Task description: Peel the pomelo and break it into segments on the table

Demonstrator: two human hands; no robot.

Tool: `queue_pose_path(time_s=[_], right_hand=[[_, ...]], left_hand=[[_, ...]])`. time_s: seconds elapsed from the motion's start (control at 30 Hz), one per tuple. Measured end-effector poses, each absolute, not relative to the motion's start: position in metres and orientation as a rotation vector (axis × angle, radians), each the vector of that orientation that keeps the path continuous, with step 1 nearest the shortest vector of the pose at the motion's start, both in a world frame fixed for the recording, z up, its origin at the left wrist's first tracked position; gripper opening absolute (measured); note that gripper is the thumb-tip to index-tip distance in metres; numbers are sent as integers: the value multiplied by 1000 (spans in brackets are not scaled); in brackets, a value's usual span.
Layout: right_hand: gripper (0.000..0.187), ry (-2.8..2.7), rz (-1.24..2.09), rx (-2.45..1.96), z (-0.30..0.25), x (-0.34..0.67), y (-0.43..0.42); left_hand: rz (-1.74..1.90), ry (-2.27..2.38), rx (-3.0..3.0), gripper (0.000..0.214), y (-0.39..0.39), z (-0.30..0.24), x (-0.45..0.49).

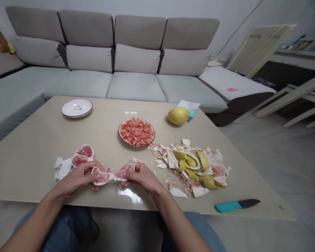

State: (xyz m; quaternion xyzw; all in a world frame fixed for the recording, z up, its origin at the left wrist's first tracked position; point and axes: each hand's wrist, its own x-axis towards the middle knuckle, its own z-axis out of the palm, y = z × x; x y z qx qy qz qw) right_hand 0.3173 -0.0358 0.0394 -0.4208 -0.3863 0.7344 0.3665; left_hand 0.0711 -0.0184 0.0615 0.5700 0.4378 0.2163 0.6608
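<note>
Between my two hands stretches a piece of pinkish pomelo membrane [103, 177] with white edges. My left hand [81, 176] pinches one end of it, and my right hand [139, 176] grips the other. Beyond my left hand lie red pomelo segments [84, 152], still in white pith. A crumpled white piece [63, 168], tissue or pith, rests beside them. Ahead of my hands, a dark-rimmed plate [120, 137] is heaped with red pomelo flesh [137, 132]. To the right spreads a pile of yellow peel [193, 161], white pith and membrane scraps.
A knife [237, 205] with a teal handle lies near the table's front right edge. Toward the back are a whole yellow pomelo [178, 116], a teal tissue pack [191, 114] and a white plate [77, 107]. Behind the table [102, 122] stands a grey sofa [133, 85].
</note>
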Motion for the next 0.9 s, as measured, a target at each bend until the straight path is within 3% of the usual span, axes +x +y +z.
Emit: queue_pose_path(time_s=[0.2,0.4,0.53,0.77,0.9], right_hand=[[33,-932,1596,-1242,45,334,-29],[26,-1334,1285,-1306,29,301,-32],[29,-1413,1101,-1347,1,278,-33],[62,-1828,908,-1180,-24,257,-37],[56,-1946,711,-1206,-4,279,-44]], left_hand=[[775,1172,1325,26,-8,61,57],[903,1399,1551,33,-7,44,76],[905,1441,1598,33,-8,37,78],[691,1648,2255,27,-4,13,84],[620,1611,2330,27,-10,8,89]])
